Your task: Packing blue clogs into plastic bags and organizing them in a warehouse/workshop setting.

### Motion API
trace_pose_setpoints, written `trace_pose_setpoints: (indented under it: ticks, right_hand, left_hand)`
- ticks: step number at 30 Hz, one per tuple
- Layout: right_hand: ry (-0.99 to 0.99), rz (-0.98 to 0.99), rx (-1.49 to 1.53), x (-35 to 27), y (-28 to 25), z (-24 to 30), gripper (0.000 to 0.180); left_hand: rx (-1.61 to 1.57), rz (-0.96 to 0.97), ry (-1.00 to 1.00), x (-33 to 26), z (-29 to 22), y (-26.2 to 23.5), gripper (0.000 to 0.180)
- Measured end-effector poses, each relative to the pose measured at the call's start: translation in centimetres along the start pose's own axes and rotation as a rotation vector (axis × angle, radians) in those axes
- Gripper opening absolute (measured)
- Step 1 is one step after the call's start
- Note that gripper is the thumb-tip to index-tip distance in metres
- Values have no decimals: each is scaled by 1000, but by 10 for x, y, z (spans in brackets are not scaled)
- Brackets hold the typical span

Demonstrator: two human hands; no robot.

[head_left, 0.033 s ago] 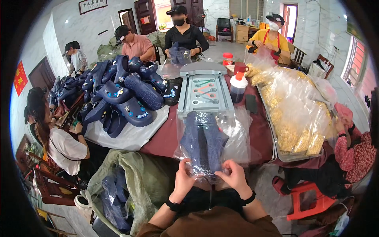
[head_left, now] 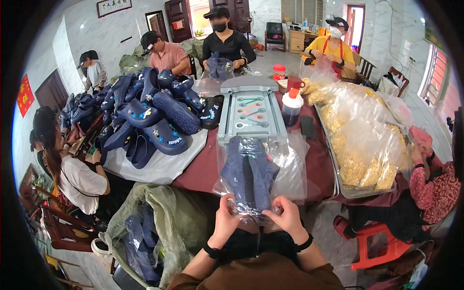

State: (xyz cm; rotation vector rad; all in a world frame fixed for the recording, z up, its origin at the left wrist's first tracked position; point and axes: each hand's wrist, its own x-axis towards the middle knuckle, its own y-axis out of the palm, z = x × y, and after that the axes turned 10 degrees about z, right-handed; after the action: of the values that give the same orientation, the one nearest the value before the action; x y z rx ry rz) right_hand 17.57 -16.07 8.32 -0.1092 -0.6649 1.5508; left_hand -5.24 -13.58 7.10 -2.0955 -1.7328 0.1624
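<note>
At the far left a seated person [head_left: 72, 174] in a white shirt bends toward the pile of dark blue clogs [head_left: 150, 116], which lies on a white sheet over the left part of the table. Below the pile, an olive sack [head_left: 179, 217] stands open beside your left knee with more blue clogs inside.

Your left hand [head_left: 226, 223] closes on the lower left edge of the clear plastic bag [head_left: 263, 169], the fingers pinched on the film. The bag holds a pair of dark blue clogs [head_left: 249, 176], soles toward you, and it stands up between your hands in front of the table edge. Your right hand [head_left: 289, 218] grips the lower right edge of the same bag, also closed on the film. The two hands are near each other but not touching.

Behind the bag a grey plastic tray [head_left: 249, 113] lies on the dark red tablecloth [head_left: 319, 159]. To the right, a metal tray [head_left: 338, 191] carries bags of yellow pieces [head_left: 362, 145]. A red stool [head_left: 377, 241] stands below it.
</note>
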Motion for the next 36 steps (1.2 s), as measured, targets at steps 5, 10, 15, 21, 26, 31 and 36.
trace_pose_setpoints:
  ticks: [5, 10, 15, 21, 26, 31, 36]
  right_hand:
    - [15, 4, -120, 4, 1, -6, 45]
    - [109, -120, -199, 15, -3, -9, 48]
    - [116, -158, -169, 18, 0, -9, 48]
    - [9, -117, -136, 16, 3, 0, 55]
    - [48, -144, -223, 18, 8, 3, 56]
    - [157, -222, -131, 14, 8, -10, 57]
    - [115, -267, -170, 12, 7, -16, 57]
  left_hand:
    - [-6, 29, -43, 4, 0, 8, 49]
    - [229, 30, 61, 17, -21, 17, 50]
    - [216, 57, 10, 23, -25, 20, 49]
    - [8, 154, 175, 18, -30, 17, 28]
    - [-32, 186, 237, 11, -41, 11, 22]
    - [128, 279, 267, 8, -47, -4, 35]
    - [69, 437, 179, 2, -27, -26, 43]
